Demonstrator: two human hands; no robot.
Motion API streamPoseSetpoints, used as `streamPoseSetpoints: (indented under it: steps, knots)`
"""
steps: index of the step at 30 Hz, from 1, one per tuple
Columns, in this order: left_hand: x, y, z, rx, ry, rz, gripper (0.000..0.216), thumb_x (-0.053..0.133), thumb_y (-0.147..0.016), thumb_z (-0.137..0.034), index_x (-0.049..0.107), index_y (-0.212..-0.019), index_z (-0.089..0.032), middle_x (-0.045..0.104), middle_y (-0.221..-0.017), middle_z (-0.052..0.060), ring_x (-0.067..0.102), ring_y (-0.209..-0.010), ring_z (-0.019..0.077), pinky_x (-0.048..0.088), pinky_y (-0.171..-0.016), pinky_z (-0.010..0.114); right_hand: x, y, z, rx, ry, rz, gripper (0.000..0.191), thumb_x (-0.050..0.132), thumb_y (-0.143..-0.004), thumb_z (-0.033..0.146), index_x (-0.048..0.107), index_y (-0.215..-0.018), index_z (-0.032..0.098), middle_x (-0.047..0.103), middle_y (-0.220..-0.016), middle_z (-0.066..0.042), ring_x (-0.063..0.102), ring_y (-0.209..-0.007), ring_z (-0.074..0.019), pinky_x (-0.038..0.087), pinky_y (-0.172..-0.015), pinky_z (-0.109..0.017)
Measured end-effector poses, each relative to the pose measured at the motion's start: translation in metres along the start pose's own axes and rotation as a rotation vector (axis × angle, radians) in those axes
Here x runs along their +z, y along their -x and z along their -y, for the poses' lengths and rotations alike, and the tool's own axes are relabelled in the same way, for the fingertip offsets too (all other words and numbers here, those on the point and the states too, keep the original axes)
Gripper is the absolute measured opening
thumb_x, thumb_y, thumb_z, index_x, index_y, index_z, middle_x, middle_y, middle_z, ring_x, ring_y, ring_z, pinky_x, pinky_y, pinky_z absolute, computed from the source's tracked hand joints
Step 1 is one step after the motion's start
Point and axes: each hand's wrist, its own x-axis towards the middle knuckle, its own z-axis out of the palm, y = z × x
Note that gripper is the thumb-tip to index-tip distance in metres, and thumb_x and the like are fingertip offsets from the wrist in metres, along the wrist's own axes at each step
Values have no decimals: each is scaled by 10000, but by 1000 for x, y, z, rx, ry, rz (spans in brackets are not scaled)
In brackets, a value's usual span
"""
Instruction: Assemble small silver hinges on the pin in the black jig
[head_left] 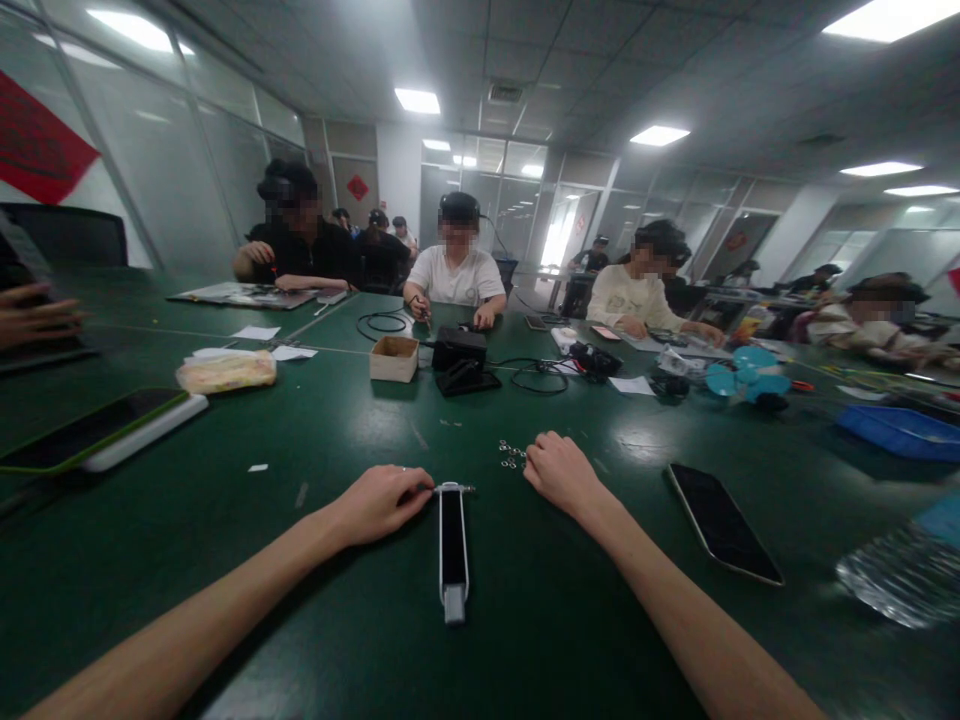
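Note:
On the green table in front of me lies a narrow device with a white frame and black face [452,540], its pale end towards me. A thin metal rod [469,489] sits crosswise at its far end. My left hand [386,503] pinches the left end of this rod, thumb and fingers together. Several small metal rings [511,462] lie scattered to the right of the device. My right hand [561,472] rests beside them, its fingers curled and their tips touching the table among the rings. What those fingertips hold, if anything, is hidden.
A phone [724,525] and a clear plastic bottle [900,570] lie to my right, with a blue tray [900,430] beyond. Ahead stand a small box [394,360] and a black stand [459,355]. A green-edged device [90,430] lies left. Several people sit around the table.

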Motion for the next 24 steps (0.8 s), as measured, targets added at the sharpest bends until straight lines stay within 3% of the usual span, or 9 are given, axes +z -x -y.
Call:
streamPoseSetpoints:
  steps: [11,24]
  knots:
    - [-2,-1,0,24,-9,5,209,451,-918,-259,613,-1017,-171,655,-782,30,617,-703,162,438,-645,255,-9,5,1,-7,-8,51,241,455,-936,228,683,-975,162,647,-969,-93,570,-911,-203,426,-741,-292]
    - [-2,0,-2,2,-16,15,211,450,-920,-264,618,-1011,-174,655,-780,31,613,-697,163,432,-631,252,-12,1,15,-8,61,89,240,441,-925,157,675,-929,103,642,-953,-137,606,-894,-233,435,-752,-327]
